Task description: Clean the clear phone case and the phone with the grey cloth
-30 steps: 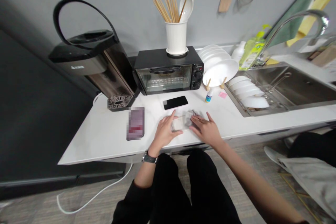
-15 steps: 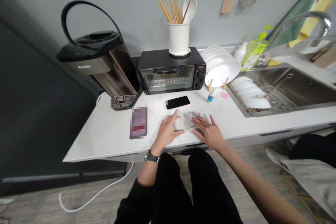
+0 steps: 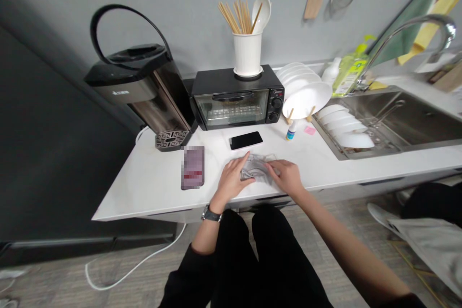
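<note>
On the counter's front part, my left hand grips the left end of a flat, clear rectangular case, its thumb and fingers along the edges. The case is now mostly hidden under a crumpled grey cloth. My right hand pinches the right side of that cloth and presses it on the case. Just behind the hands lies a black-screened phone. To the left rests a blurred-out purple item. A small bottle with a blue and yellow label stands behind my right hand, beside a pink slip.
At the back stand a water dispenser and a toaster oven bearing a white utensil holder. White plates stand in a rack. On the right is a sink with bowls. A person's leg shows at far right.
My right hand has gone from flat, stretched fingers to a pinch on the cloth. The cloth has spread left over the clear case. My left hand stays at the same end.
</note>
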The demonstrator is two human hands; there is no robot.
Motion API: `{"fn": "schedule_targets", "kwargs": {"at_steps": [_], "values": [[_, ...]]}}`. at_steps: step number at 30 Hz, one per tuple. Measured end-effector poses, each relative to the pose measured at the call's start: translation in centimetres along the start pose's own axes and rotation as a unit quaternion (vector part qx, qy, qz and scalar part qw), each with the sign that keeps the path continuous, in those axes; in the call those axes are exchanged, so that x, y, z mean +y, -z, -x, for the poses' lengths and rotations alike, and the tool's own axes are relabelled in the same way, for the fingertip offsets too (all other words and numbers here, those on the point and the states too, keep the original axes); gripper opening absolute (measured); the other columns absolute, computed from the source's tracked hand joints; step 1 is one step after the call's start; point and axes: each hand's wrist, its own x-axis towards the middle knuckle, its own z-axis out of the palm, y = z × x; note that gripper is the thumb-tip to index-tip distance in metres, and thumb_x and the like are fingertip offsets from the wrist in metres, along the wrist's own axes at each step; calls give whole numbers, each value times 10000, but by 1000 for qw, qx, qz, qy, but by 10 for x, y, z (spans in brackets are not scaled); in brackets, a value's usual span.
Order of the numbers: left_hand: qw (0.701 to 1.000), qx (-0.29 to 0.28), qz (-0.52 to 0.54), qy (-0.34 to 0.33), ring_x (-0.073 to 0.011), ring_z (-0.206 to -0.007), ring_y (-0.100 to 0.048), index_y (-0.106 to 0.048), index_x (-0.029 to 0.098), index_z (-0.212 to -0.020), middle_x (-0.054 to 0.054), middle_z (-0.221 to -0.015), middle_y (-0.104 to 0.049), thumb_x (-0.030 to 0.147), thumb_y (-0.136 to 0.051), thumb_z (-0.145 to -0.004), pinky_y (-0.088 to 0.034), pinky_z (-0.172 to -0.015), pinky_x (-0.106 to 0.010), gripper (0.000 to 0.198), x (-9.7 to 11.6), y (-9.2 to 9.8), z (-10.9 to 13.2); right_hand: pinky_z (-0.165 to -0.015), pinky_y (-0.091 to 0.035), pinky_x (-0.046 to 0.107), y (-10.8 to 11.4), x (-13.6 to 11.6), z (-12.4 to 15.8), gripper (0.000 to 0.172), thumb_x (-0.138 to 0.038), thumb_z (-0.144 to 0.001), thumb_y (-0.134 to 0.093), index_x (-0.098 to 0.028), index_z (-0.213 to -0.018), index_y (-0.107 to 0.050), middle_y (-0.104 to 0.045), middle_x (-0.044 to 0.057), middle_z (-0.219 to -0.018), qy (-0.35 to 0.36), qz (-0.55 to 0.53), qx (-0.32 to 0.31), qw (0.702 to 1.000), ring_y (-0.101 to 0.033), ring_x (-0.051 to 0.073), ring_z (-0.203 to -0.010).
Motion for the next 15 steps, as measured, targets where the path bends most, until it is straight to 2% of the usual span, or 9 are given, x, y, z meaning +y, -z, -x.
{"fn": "schedule_targets", "kwargs": {"at_steps": [2,4,7,10,13,15], "values": [[1000,0,3,-1,-312,-1324,-526,-241,371,-1646,-80,-1492,-564,363,-839,-832,-422,-1111,-467,1011,0,0,0,-844,-580,363,1,7,-1,299,-324,-1074,-516,-199,-1032,-784,-818,89,-950,-5,-1,2,1000,-772,233,-810],[1000,4,7,4,-320,-1358,-508,-202,355,-1656,-94,-1530,-532,365,-844,-826,-411,-1127,-481,1049,-1,-2,0,-824,-580,330,-5,9,-6,228,-317,-1050,-579,-224,-1035,-787,-817,67,-991,26,-15,-27,999,-768,224,-866],[1000,9,11,17,-323,-1345,-521,-118,323,-1671,-111,-1516,-546,356,-839,-827,-414,-1128,-500,1110,-3,-5,-1,-925,-576,325,-23,7,-19,190,-248,-1032,-613,-238,-1123,-778,-805,49,-1122,72,-39,-66,995,-752,214,-1024],[1000,10,13,25,-314,-1306,-547,-105,306,-1673,-111,-1462,-586,350,-832,-832,-437,-1109,-491,1113,-4,-7,0,-1008,-564,329,-36,3,-32,204,-226,-1024,-622,-234,-1152,-781,-789,39,-1187,118,-55,-104,986,-730,205,-1109],[999,12,15,28,-304,-1286,-559,-116,301,-1672,-107,-1431,-604,348,-826,-838,-445,-1100,-480,1097,-5,-6,1,-1076,-541,347,-32,3,-33,244,-315,-1029,-624,-252,-1217,-767,-750,39,-1290,163,-60,-138,975,-690,211,-1210],[999,13,17,29,-298,-1281,-563,-113,306,-1672,-101,-1423,-612,345,-827,-841,-441,-1104,-475,1096,-4,-5,1,-1145,-499,407,-22,6,-26,357,-388,-1033,-607,-243,-1345,-703,-688,68,-1408,174,-48,-145,973,-630,247,-1318]]}}
